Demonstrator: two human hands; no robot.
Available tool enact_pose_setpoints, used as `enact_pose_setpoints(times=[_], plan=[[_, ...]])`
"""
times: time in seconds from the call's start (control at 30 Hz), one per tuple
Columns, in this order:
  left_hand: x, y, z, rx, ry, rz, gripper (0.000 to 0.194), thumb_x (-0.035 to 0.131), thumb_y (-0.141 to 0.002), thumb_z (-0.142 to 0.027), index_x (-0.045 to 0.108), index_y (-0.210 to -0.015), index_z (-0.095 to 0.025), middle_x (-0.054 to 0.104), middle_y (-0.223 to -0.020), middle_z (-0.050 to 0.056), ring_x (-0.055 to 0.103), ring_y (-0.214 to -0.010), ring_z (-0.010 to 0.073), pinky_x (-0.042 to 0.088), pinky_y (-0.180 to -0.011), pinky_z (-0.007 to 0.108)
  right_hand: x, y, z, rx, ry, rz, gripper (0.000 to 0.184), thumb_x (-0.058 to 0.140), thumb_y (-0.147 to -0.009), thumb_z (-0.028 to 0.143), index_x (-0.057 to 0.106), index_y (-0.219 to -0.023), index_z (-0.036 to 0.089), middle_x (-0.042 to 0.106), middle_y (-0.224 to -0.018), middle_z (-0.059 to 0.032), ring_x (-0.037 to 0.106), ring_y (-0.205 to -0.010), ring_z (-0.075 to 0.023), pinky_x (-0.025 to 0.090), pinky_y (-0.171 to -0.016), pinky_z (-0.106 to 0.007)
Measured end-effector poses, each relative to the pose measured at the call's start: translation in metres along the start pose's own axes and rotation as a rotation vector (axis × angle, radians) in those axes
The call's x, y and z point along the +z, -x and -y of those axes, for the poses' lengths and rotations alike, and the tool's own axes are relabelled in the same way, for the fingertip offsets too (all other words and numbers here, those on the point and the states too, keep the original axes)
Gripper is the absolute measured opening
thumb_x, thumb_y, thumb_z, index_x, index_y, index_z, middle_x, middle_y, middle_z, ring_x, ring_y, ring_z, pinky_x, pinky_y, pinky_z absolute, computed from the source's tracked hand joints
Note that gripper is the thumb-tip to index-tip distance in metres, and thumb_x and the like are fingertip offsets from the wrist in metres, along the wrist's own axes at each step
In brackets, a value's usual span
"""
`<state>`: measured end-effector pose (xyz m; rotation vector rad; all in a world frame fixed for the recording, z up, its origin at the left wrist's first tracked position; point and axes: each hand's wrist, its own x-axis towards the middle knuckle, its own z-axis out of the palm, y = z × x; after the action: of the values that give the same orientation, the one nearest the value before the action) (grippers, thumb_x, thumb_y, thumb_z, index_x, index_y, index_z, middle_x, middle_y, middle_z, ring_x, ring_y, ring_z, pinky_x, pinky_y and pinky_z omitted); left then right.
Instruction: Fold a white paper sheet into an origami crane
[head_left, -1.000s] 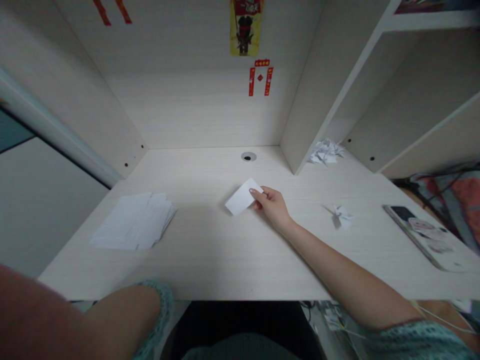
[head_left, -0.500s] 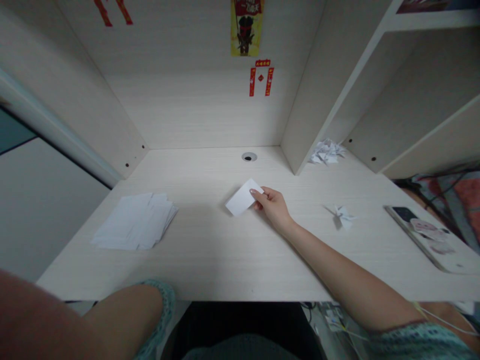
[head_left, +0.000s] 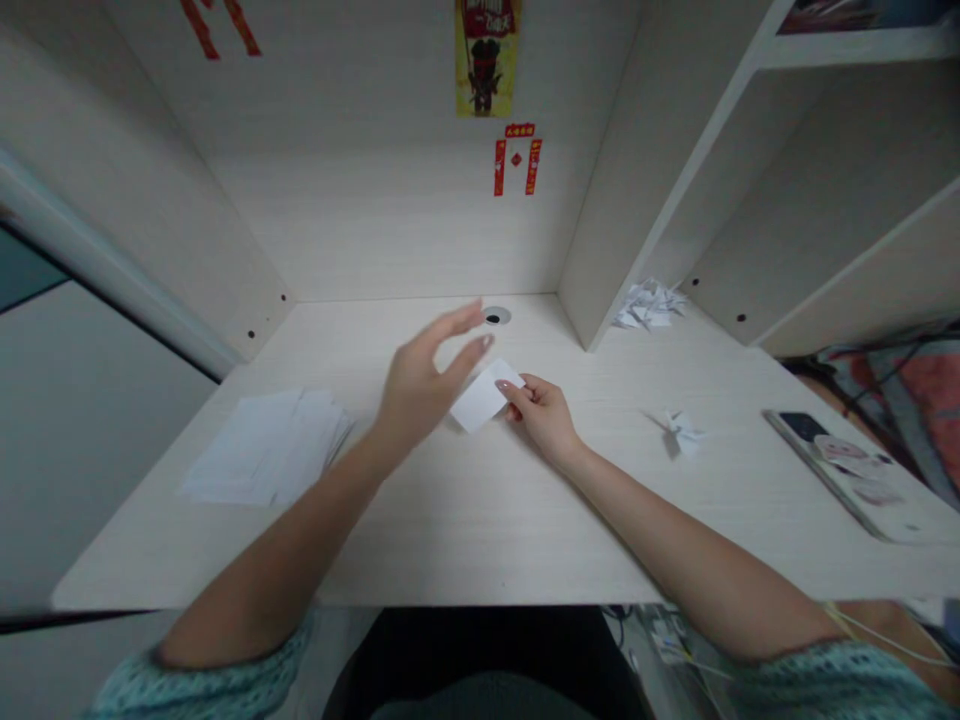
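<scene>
Between thumb and fingers, my right hand (head_left: 549, 418) pinches the right corner of a small white piece of paper (head_left: 480, 400), which it holds tilted just above the desk. My left hand (head_left: 424, 375) hovers over the paper's left side, thumb and fingers apart with nothing between them. Its thumb overlaps the paper's upper left edge in the view; whether it touches cannot be told. A stack of white paper sheets (head_left: 259, 450) lies to the left, partly behind my left forearm. Right of my right hand rests a folded white paper piece with pointed ends (head_left: 682, 432).
A phone in a sticker-covered case (head_left: 847, 475) lies at the desk's right. A heap of folded white paper pieces (head_left: 649, 303) sits behind the upright divider (head_left: 611, 230). A cable hole (head_left: 496, 316) is near the back panel. The desk's front edge (head_left: 510, 603) is close to me.
My left hand has come up from the lower left, where only the arm showed, and now hovers beside the paper. My right hand keeps its pinch in the same place.
</scene>
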<state>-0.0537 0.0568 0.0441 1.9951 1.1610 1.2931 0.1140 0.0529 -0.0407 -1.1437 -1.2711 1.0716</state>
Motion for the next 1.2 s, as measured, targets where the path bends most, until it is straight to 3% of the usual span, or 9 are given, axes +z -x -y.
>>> enact_pose_setpoints(times=[0.13, 0.23, 0.43, 0.7, 0.8, 0.93, 1.03, 1.2], plan=[[0.021, 0.014, 0.035, -0.195, -0.159, 0.124, 0.032, 0.062, -0.077, -0.039, 0.067, -0.105, -0.025, 0.07, -0.103, 0.004, 0.063, -0.095, 0.02, 0.048, -0.085, 0.03, 0.001, 0.0, 0.001, -0.022, 0.019, 0.022, 0.033, 0.061, -0.077, 0.046, 0.055, -0.064, 0.016, 0.045, -0.046, 0.0049, 0.034, -0.042, -0.0079, 0.022, -0.042, -0.022], [0.029, 0.02, 0.049, -0.269, -0.109, 0.159, 0.029, 0.062, -0.076, -0.041, 0.07, -0.099, -0.025, 0.073, -0.09, 0.003, 0.066, -0.079, 0.0183, 0.05, -0.07, 0.026, 0.001, -0.001, -0.001, -0.034, 0.007, 0.031, 0.031, 0.061, -0.077, 0.046, 0.058, -0.069, 0.017, 0.046, -0.047, 0.0045, 0.038, -0.043, -0.009, 0.024, -0.042, -0.022], [0.03, 0.02, 0.044, -0.41, 0.248, 0.159, 0.039, 0.063, -0.073, -0.039, 0.069, -0.106, -0.019, 0.073, -0.089, 0.004, 0.065, -0.071, 0.0174, 0.046, -0.056, 0.022, 0.002, -0.001, -0.005, -0.015, -0.048, 0.033, 0.031, 0.061, -0.076, 0.047, 0.062, -0.084, 0.018, 0.048, -0.048, 0.0044, 0.041, -0.043, -0.0101, 0.027, -0.043, -0.022], [0.032, 0.021, 0.041, -0.476, 0.352, 0.123, 0.033, 0.067, -0.069, -0.033, 0.071, -0.101, -0.023, 0.071, -0.074, -0.002, 0.058, -0.058, 0.0138, 0.037, -0.049, 0.02, 0.002, -0.001, -0.003, -0.005, -0.07, -0.009, 0.034, 0.063, -0.073, 0.048, 0.062, -0.09, 0.018, 0.05, -0.049, 0.0049, 0.044, -0.044, -0.0101, 0.031, -0.044, -0.021], [0.034, 0.022, 0.04, -0.501, 0.398, 0.019, 0.033, 0.069, -0.068, -0.032, 0.072, -0.099, -0.021, 0.073, -0.081, 0.0, 0.06, -0.063, 0.0149, 0.041, -0.054, 0.021, 0.002, -0.002, -0.002, 0.024, -0.117, -0.05, 0.042, 0.066, -0.07, 0.049, 0.06, -0.097, 0.017, 0.054, -0.051, 0.0043, 0.045, -0.043, -0.0096, 0.032, -0.043, -0.021], [0.04, 0.025, 0.04, -0.518, 0.459, -0.165, 0.037, 0.07, -0.067, -0.034, 0.071, -0.101, -0.021, 0.072, -0.094, 0.001, 0.062, -0.073, 0.0156, 0.045, -0.062, 0.023, 0.002, 0.0, 0.003, 0.129, -0.097, 0.044, 0.04, 0.067, -0.068, 0.05, 0.065, -0.083, 0.013, 0.058, -0.052, 0.0005, 0.04, -0.039, -0.0073, 0.024, -0.038, -0.021], [0.044, 0.028, 0.041, -0.553, 0.543, -0.184, 0.039, 0.07, -0.068, -0.036, 0.069, -0.104, -0.021, 0.072, -0.096, 0.001, 0.062, -0.074, 0.0146, 0.047, -0.064, 0.023, 0.004, 0.002, 0.007, 0.132, -0.065, 0.062, 0.037, 0.067, -0.068, 0.049, 0.066, -0.07, 0.013, 0.054, -0.047, 0.0018, 0.033, -0.037, -0.0056, 0.021, -0.039, -0.021], [0.046, 0.029, 0.038, -0.569, 0.637, -0.162, 0.044, 0.07, -0.068, -0.036, 0.068, -0.109, -0.019, 0.072, -0.094, 0.003, 0.062, -0.072, 0.014, 0.048, -0.064, 0.023, 0.004, 0.002, 0.006, 0.086, -0.052, 0.012, 0.037, 0.066, -0.069, 0.051, 0.063, -0.066, 0.015, 0.055, -0.049, 0.0016, 0.04, -0.042, -0.0084, 0.029, -0.043, -0.022]])
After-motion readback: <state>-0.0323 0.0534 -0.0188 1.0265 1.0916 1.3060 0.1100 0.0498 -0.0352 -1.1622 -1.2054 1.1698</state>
